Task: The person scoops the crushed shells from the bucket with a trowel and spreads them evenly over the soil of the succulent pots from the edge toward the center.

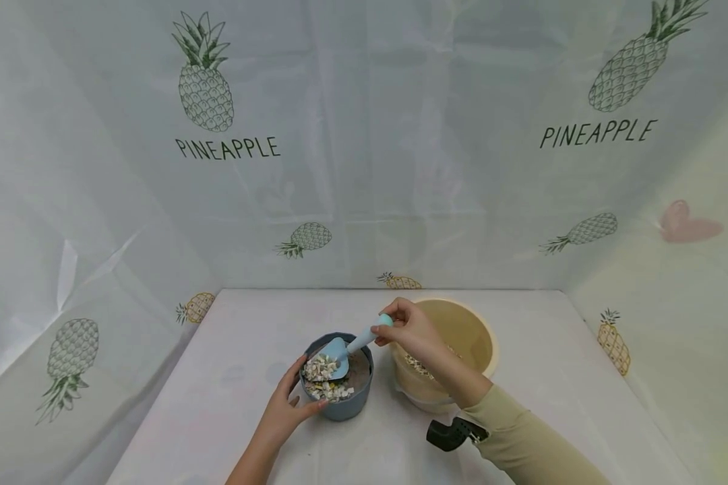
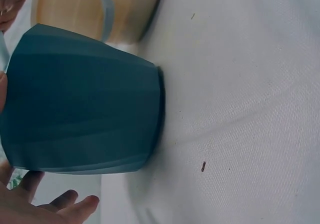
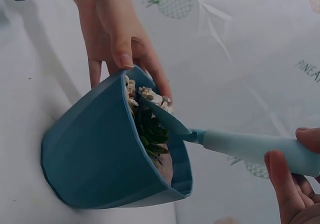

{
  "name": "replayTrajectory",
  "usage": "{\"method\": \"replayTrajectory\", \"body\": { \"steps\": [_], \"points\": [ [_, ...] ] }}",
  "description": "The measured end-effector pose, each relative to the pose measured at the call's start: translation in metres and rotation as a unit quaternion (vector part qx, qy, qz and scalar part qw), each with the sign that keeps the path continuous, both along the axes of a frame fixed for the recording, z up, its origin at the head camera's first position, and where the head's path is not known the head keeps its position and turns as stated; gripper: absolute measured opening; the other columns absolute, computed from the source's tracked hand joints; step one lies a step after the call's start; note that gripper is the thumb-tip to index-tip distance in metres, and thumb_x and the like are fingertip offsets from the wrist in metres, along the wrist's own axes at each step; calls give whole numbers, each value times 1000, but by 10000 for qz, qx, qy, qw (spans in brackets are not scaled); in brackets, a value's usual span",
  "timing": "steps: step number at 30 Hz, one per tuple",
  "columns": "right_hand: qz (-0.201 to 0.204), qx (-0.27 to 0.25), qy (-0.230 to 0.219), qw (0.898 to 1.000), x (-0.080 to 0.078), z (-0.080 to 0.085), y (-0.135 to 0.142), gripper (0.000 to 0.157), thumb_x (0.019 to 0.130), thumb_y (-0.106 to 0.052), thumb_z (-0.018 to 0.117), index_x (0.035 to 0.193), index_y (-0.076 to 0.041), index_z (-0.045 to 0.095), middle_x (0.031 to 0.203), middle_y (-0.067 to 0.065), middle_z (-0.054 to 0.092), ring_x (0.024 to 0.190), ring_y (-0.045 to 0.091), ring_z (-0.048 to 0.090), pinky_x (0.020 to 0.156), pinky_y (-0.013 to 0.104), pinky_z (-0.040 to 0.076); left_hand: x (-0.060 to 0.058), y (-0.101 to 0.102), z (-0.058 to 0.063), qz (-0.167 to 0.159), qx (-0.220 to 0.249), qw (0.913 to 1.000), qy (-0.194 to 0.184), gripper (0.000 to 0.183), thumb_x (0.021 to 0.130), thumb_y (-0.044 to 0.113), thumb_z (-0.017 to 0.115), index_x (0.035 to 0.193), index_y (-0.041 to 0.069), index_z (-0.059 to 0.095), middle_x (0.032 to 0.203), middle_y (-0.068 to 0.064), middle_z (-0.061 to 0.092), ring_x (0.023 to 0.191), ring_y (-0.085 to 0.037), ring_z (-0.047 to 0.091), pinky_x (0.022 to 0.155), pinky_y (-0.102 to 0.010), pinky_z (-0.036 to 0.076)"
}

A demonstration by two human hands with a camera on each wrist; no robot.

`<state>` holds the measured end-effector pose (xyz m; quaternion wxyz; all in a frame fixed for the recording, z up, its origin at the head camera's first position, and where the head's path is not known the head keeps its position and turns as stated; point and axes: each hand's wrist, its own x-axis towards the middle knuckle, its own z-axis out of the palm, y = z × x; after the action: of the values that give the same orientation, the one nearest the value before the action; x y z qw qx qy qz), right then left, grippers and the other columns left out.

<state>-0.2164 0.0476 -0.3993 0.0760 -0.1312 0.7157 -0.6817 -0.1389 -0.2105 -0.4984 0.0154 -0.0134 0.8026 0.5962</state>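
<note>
A blue-grey flowerpot (image 1: 347, 406) stands on the table, holding greyish soil, a green succulent (image 3: 150, 131) and pale pebbles (image 1: 338, 392). My left hand (image 1: 283, 412) grips its near left side, thumb and fingers spread at the rim. Between the right hand's (image 1: 417, 337) thumb and fingers is the handle of a light blue toy-like shovel (image 1: 362, 339). The shovel's blade tilts down inside the pot, beside a heap of pebbles (image 1: 319, 368) at the left. In the right wrist view the blade partly covers the succulent.
A cream-coloured tub (image 1: 491, 353) stands right of the pot, with similar pebbles (image 1: 418, 366) inside; the right forearm hides part of it. A black mount (image 1: 449, 434) sits at the right wrist. Pineapple-printed sheeting (image 1: 370, 168) surrounds the white table (image 1: 249, 364).
</note>
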Motion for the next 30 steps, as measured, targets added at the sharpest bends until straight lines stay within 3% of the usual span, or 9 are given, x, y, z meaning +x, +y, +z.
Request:
{"method": "replayTrajectory", "body": {
  "steps": [5,18,30],
  "points": [
    [105,128,143,9998,3,3,-1,25,85,1,72,103,6,54,91,13,63,70,24,70,72,42,59,0,0,1,52,-26,10000,34,96,74,16,87,152,10,32,155,-27,23,137,-52,25,102,-67,32],
    [421,532,587,9960,3,18,-3,21,85,0,72,100,3,58,84,11,67,72,26,70,68,40,59,1,1,0,113,70,9999,-22,95,75,14,86,152,9,31,154,-28,23,137,-52,25,101,-65,34],
    [251,769,777,9937,-3,26,-16,21,85,-3,73,102,-1,60,89,9,67,71,23,70,71,41,58,0,0,-4,174,326,9993,-74,96,74,17,87,151,12,31,155,-25,23,138,-49,24,100,-68,32]
  ]
}}
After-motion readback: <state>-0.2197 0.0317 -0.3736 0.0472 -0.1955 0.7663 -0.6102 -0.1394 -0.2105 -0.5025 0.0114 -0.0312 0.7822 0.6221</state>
